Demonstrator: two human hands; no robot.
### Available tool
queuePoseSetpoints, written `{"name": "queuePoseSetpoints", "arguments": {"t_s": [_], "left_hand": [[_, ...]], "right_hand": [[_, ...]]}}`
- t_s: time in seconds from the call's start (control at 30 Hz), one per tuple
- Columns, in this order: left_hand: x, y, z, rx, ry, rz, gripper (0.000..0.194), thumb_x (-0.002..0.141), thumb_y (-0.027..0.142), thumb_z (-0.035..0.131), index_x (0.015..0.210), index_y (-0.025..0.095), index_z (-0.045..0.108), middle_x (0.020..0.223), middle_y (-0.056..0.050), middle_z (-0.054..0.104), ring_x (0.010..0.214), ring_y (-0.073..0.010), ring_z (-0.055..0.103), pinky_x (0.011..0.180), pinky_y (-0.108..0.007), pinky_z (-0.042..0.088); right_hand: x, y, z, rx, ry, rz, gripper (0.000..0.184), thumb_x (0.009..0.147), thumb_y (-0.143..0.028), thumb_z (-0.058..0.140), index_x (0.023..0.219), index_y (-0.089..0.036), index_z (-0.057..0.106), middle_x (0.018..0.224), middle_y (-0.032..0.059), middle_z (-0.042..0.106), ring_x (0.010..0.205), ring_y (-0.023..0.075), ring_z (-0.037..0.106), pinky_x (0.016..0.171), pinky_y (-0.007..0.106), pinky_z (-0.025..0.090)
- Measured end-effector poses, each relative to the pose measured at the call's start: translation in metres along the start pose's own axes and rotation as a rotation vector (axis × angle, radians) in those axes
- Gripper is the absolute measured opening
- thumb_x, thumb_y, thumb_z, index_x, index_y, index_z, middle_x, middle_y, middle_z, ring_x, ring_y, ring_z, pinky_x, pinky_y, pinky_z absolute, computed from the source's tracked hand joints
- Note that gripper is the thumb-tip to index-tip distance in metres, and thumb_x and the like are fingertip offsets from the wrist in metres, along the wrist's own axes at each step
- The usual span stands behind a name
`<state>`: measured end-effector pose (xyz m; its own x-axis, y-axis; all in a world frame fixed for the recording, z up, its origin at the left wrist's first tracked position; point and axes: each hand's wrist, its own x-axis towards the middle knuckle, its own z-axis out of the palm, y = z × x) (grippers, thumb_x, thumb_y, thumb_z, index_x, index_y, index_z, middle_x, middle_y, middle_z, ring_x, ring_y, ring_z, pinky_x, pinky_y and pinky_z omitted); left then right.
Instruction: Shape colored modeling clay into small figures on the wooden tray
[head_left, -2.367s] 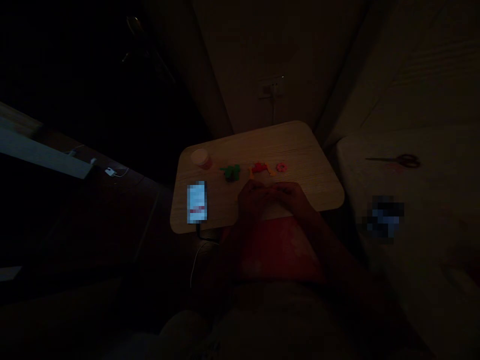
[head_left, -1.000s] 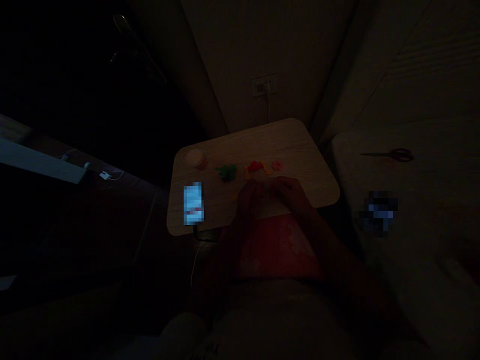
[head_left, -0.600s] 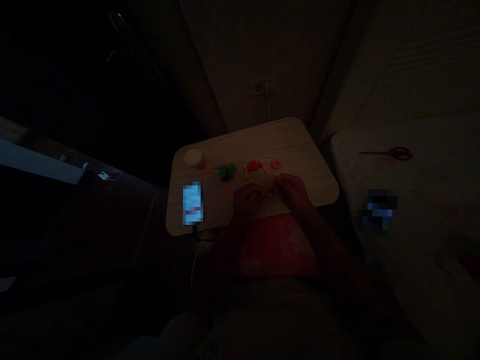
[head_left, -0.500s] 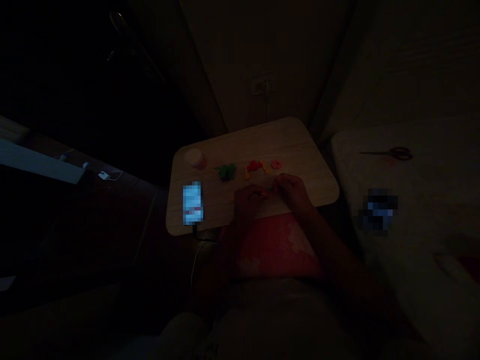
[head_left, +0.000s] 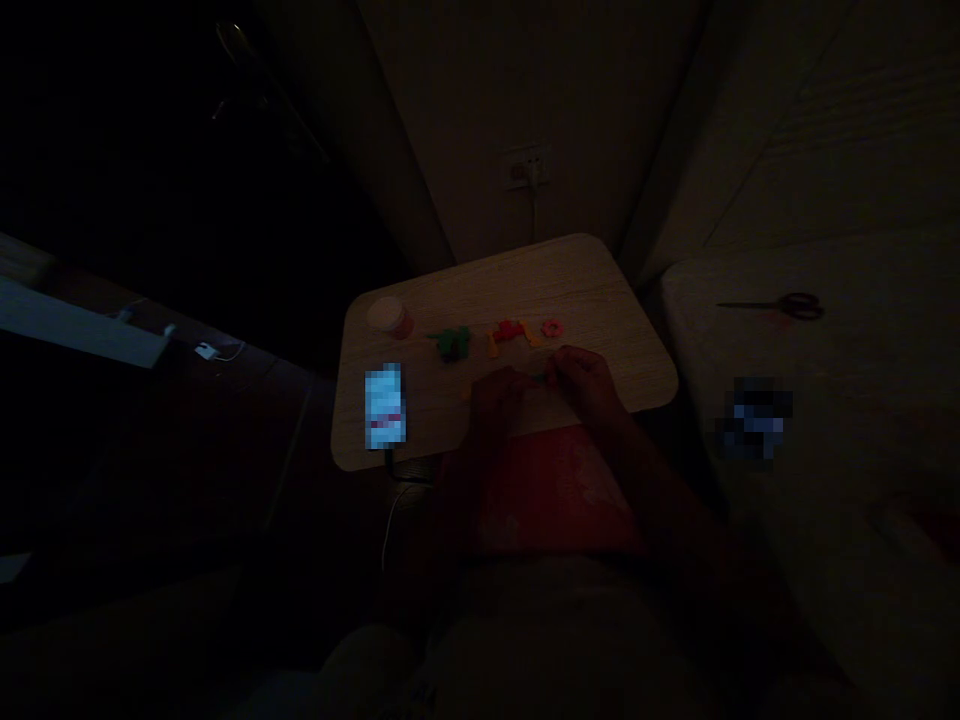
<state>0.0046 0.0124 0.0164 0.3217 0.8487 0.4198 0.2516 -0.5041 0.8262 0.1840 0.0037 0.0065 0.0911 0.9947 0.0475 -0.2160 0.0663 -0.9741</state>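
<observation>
The room is very dark, so fine detail is lost. My left hand [head_left: 496, 396] is closed over the near part of the small table, its fingers curled; what they hold is hidden. My right hand [head_left: 586, 382] faces it, thumb and fingertips pinched on a small green piece [head_left: 538, 378] that shows between the hands. Just left of my left hand is a bit of orange [head_left: 466, 390]. Beyond the hands lie a red piece [head_left: 510, 330] with orange pieces [head_left: 529, 335] at its sides, a pink ring-shaped piece [head_left: 553, 328] and a green cluster [head_left: 451, 343].
A lidded tub [head_left: 390, 318] stands at the table's [head_left: 555, 265] left back corner. In front of it lies a lit phone [head_left: 385, 406] with a cable. To the right, scissors [head_left: 784, 305] and a blurred-out object [head_left: 755, 418] rest on a pale surface. A wall socket [head_left: 526, 167] holds a plug.
My left hand's fingers have curled in further, and the orange-red piece beside them is now out of sight. My right hand has barely moved. The picture is dimmer.
</observation>
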Motion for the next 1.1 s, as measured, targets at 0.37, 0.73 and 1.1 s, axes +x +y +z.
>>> {"name": "queuePoseSetpoints", "arguments": {"t_s": [0.37, 0.73, 1.1], "left_hand": [[0.002, -0.003, 0.005, -0.091, 0.041, -0.049, 0.041, 0.101, 0.052, 0.057, 0.116, 0.021, 0.078, 0.092, -0.008, 0.078, 0.079, -0.0185, 0.07, 0.076, -0.033, 0.058], [-0.003, -0.003, 0.01, -0.29, 0.056, -0.286, 0.032, 0.09, 0.048, 0.072, 0.093, 0.017, 0.08, 0.076, -0.005, 0.078, 0.06, -0.0159, 0.069, 0.06, -0.027, 0.056], [-0.002, 0.005, 0.005, -0.222, 0.071, -0.228, 0.05, 0.098, 0.055, 0.057, 0.072, 0.016, 0.072, 0.053, 0.001, 0.057, 0.047, -0.0097, 0.05, 0.048, -0.022, 0.04]], "right_hand": [[0.001, 0.001, 0.001, 0.062, 0.016, 0.008, 0.047, 0.08, -0.065, 0.075, 0.065, -0.022, 0.065, 0.059, 0.0, 0.06, 0.056, 0.0147, 0.052, 0.058, 0.03, 0.042], [0.001, 0.0, 0.0, 0.059, 0.022, -0.013, 0.046, 0.081, -0.063, 0.075, 0.065, -0.021, 0.067, 0.059, -0.0002, 0.06, 0.056, 0.0138, 0.052, 0.058, 0.029, 0.04], [0.0, -0.003, 0.002, 0.073, 0.019, -0.012, 0.048, 0.08, -0.064, 0.076, 0.063, -0.021, 0.064, 0.058, -0.0007, 0.057, 0.055, 0.0135, 0.049, 0.057, 0.029, 0.039]]}}
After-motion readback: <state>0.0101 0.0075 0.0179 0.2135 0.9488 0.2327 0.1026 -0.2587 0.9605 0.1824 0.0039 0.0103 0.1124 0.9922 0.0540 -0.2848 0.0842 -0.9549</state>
